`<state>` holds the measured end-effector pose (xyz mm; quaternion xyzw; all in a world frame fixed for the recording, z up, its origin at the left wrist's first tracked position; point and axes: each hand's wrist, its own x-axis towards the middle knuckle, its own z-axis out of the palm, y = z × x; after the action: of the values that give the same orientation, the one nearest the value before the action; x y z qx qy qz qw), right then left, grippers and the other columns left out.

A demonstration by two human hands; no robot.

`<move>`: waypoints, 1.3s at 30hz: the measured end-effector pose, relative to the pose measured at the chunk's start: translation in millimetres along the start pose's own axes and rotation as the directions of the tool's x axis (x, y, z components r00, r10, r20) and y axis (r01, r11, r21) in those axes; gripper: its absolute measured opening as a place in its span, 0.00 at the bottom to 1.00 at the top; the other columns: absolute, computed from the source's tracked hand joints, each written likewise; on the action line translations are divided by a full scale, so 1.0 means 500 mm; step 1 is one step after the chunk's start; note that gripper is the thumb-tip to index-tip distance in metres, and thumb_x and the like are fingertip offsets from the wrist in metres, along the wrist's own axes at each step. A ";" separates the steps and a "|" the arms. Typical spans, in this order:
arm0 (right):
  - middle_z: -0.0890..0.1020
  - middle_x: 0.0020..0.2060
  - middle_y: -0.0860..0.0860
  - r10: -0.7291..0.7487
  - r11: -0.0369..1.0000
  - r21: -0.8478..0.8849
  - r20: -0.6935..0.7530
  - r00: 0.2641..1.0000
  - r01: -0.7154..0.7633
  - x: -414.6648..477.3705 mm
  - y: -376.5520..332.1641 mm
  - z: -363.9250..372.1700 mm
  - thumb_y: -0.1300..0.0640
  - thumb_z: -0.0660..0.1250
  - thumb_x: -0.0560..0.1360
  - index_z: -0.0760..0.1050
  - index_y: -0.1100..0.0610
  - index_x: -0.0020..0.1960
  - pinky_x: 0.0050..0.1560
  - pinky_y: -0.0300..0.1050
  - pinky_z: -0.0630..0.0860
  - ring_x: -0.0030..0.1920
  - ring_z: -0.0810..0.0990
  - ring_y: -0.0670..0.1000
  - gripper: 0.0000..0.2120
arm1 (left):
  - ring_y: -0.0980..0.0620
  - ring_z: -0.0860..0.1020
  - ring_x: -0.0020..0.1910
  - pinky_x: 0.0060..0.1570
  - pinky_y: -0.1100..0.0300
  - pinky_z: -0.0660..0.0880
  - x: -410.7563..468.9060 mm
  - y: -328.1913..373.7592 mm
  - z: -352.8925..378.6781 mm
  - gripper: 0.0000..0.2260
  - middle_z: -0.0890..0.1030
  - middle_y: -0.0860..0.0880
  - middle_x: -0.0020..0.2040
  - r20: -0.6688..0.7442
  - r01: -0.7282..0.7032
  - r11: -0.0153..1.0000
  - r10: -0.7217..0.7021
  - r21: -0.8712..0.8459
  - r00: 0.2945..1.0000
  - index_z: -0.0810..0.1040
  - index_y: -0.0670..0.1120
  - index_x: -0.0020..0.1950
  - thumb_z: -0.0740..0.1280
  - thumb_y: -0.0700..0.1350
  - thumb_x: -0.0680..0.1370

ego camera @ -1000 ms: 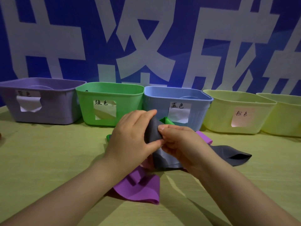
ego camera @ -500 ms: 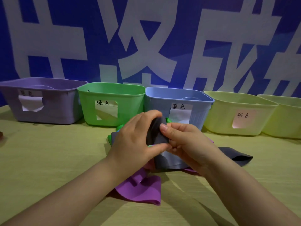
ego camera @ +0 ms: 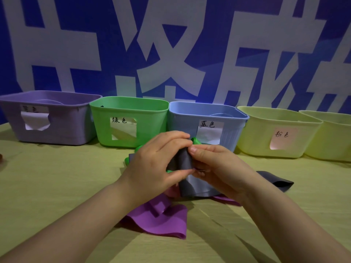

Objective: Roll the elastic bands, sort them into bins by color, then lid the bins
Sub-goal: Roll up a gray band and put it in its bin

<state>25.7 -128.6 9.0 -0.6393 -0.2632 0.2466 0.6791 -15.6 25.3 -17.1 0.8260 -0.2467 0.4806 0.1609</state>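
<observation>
Yellow-green table (ego camera: 57, 186), wood-grain top. Along far edge, L to R, 5 open bins in a row: purple bin (ego camera: 62, 128), green bin (ego camera: 152, 126), blue bin (ego camera: 233, 133), pale yellow bin (ego camera: 262, 133), 2nd pale yellow bin (ego camera: 332, 141). Mid-table, just in front of green & blue bins, heap of bands: purple band (ego camera: 161, 219) toward near edge, green band (ego camera: 127, 160) at back, grey band (ego camera: 275, 180) w/ end trailing flat toward right edge. Small dark brown obj (ego camera: 1, 157) at left edge, cut off.

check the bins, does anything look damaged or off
The paper label on the purple bin looks torn: its lower edge is ragged, while those on the green bin and blue bin are square.
</observation>
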 end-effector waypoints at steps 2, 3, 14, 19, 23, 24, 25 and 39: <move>0.75 0.33 0.50 0.015 0.999 -0.049 -0.015 1.000 -0.016 -0.001 -0.001 -0.004 0.62 0.63 0.75 0.75 0.55 0.41 0.42 0.38 0.67 0.37 0.72 0.44 0.06 | 0.53 0.74 0.56 0.61 0.67 0.65 0.002 0.003 0.002 0.18 0.79 0.45 0.55 0.009 -0.004 1.000 0.004 0.006 1.000 0.74 0.45 0.56 0.68 0.50 0.70; 0.72 0.33 0.51 0.010 0.998 -0.059 -0.012 1.000 -0.011 -0.001 -0.001 -0.003 0.62 0.65 0.74 0.75 0.56 0.40 0.42 0.38 0.66 0.37 0.70 0.45 0.05 | 0.53 0.74 0.56 0.61 0.68 0.65 0.002 0.006 0.003 0.18 0.79 0.45 0.54 0.013 -0.006 1.000 0.006 0.006 1.000 0.74 0.45 0.56 0.68 0.49 0.69; 0.80 0.34 0.52 -0.044 0.999 -0.002 -0.045 0.998 0.044 0.002 0.004 -0.001 0.58 0.69 0.61 0.78 0.59 0.43 0.42 0.40 0.73 0.37 0.76 0.49 0.11 | 0.55 0.72 0.57 0.61 0.71 0.64 -0.005 0.008 0.012 0.18 0.77 0.45 0.57 0.021 0.080 0.994 -0.078 -0.078 0.997 0.69 0.46 0.54 0.68 0.51 0.69; 0.80 0.33 0.51 -0.055 0.998 -0.009 -0.002 0.998 0.055 -0.001 0.000 -0.001 0.68 0.61 0.74 0.77 0.59 0.43 0.37 0.36 0.74 0.36 0.76 0.49 0.08 | 0.56 0.73 0.56 0.60 0.72 0.64 -0.004 0.004 0.008 0.18 0.76 0.46 0.56 0.040 0.060 0.995 -0.057 -0.079 0.998 0.71 0.47 0.55 0.69 0.52 0.69; 0.81 0.37 0.53 -0.032 0.999 0.034 0.051 0.998 0.030 -0.005 -0.008 -0.003 0.70 0.57 0.76 0.77 0.61 0.47 0.40 0.36 0.79 0.36 0.81 0.46 0.11 | 0.55 0.73 0.58 0.62 0.68 0.66 -0.005 -0.001 0.005 0.18 0.76 0.48 0.58 0.077 0.017 0.997 -0.011 -0.077 0.997 0.72 0.47 0.58 0.68 0.51 0.70; 0.81 0.39 0.54 -0.018 0.999 0.039 0.065 0.998 0.016 -0.007 -0.011 -0.004 0.70 0.57 0.77 0.76 0.61 0.49 0.41 0.37 0.79 0.37 0.81 0.47 0.11 | 0.55 0.73 0.58 0.62 0.68 0.66 -0.006 -0.002 0.006 0.18 0.76 0.48 0.58 0.081 0.009 0.997 -0.003 -0.072 0.997 0.72 0.47 0.58 0.68 0.50 0.70; 0.81 0.41 0.55 -0.003 0.999 0.044 0.077 0.997 0.000 -0.008 -0.012 -0.005 0.69 0.57 0.77 0.76 0.62 0.52 0.42 0.38 0.79 0.39 0.81 0.48 0.11 | 0.55 0.73 0.58 0.62 0.69 0.66 -0.006 -0.002 0.007 0.18 0.76 0.48 0.58 0.083 0.006 0.998 0.000 -0.066 0.997 0.72 0.47 0.58 0.68 0.50 0.70; 0.80 0.39 0.55 -0.007 0.997 -0.072 -0.015 1.000 0.005 -0.004 -0.006 -0.007 0.66 0.66 0.72 0.77 0.62 0.48 0.39 0.37 0.78 0.39 0.80 0.49 0.05 | 0.56 0.73 0.53 0.57 0.75 0.63 -0.001 0.014 0.010 0.15 0.77 0.47 0.53 0.084 0.084 0.992 -0.076 -0.091 0.994 0.69 0.46 0.48 0.69 0.49 0.66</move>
<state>26.6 -132.8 11.9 -0.6643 -0.2685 0.2301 0.6585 -15.9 17.2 -19.7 0.8453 -0.2420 0.4282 0.2087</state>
